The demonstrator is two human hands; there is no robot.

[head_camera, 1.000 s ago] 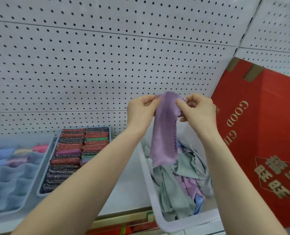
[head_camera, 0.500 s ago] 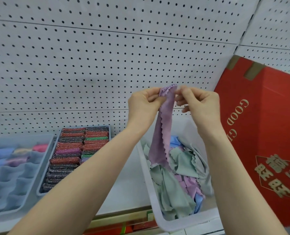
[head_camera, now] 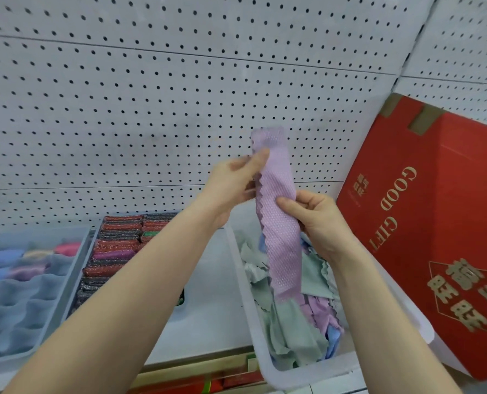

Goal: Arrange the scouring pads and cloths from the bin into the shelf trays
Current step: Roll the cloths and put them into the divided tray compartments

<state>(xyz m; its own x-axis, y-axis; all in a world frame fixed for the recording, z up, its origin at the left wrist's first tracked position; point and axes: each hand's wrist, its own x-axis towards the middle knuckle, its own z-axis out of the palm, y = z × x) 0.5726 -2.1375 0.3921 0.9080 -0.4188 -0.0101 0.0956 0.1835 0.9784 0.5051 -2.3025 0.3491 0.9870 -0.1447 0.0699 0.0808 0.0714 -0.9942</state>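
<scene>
Head view: purple cloth (head_camera: 279, 223) hangs lengthwise; left hand (head_camera: 236, 183) pinches near top, right hand (head_camera: 316, 220) pinches just below, over bin (head_camera: 253, 331).

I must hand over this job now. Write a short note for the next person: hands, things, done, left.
Left hand pinches the purple cloth near its top; right hand grips it lower. The cloth hangs folded narrow above the bin.
Done: the scouring pad tray looks nearly full; the cloth tray has a few rolled cloths at its back.
Left: many loose cloths in the bin.
</scene>
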